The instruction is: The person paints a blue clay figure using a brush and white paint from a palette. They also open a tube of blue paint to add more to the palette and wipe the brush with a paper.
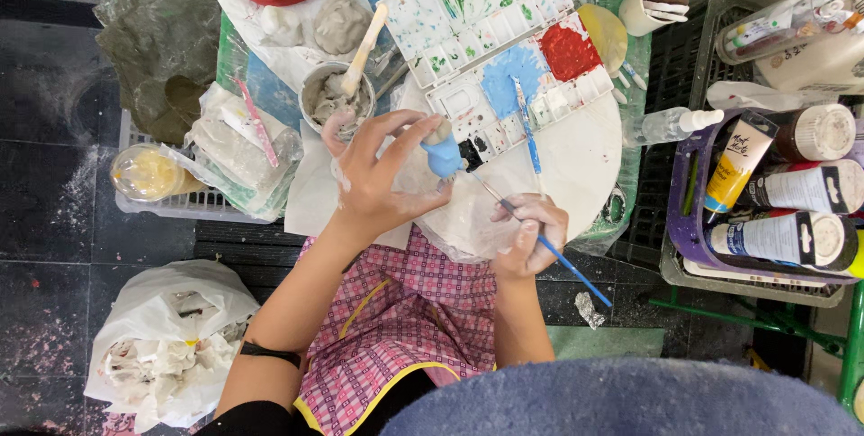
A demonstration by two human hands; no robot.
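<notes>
While left hand [373,175] reaches forward, fingers spread and curled, tips pinching small blue clay figure [443,153] above round white board [576,161], right hand [529,236] sits nearer body, fingers closed on thin blue-handled brush [540,242], bristles angled up-left toward figure. Paint palette [504,35] just beyond.

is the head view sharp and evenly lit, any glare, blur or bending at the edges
Head view: soft even light, faint shadows only; the left hand on the blue figure and the right hand with its brush look sharp; mild glare on the plastic bag; the grey-blue shape at the bottom edge is blurred, too near; no clear bending at the edges.
</notes>
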